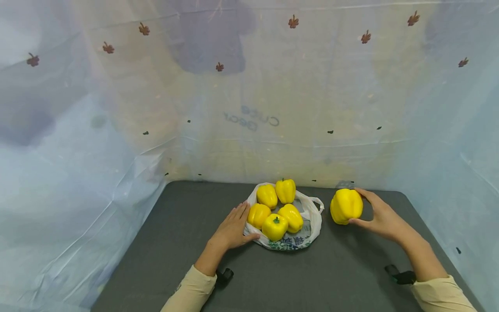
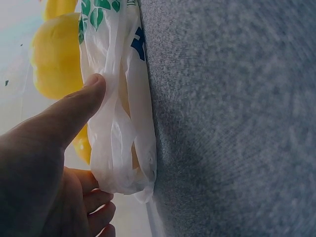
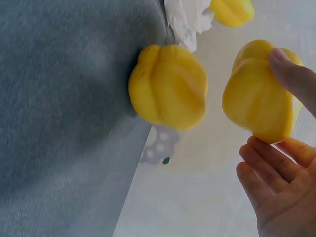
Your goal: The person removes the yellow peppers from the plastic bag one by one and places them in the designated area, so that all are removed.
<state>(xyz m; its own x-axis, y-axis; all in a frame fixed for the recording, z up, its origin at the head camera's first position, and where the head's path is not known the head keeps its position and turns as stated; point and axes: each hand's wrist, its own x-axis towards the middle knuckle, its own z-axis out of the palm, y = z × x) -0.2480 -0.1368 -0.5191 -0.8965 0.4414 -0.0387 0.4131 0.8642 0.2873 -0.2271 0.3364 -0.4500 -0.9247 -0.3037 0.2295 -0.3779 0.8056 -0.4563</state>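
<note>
In the head view, a white bag sits on the dark table with its mouth spread wide, and five yellow peppers sit in it. The left hand rests against the bag's left side, its fingers mostly straight and not wrapped around anything. To the right of the bag, the right hand grasps one more pepper, the held pepper, by its side. In the left wrist view, the left thumb touches the bag, which is thin and full of folds. It looks soft and floppy, so a hard pull might rip it, and a flat hand or a hold on its loop handle seems kind to it. In the right wrist view, the held pepper is off the table, with the thumb on one side and the fingers on the other. A loose pepper rests on the table near the bag. The peppers look smooth and shiny, so they may slip. I think they are light and pretty firm, and the fat middle seems the best place to hold one, without squeezing hard.
</note>
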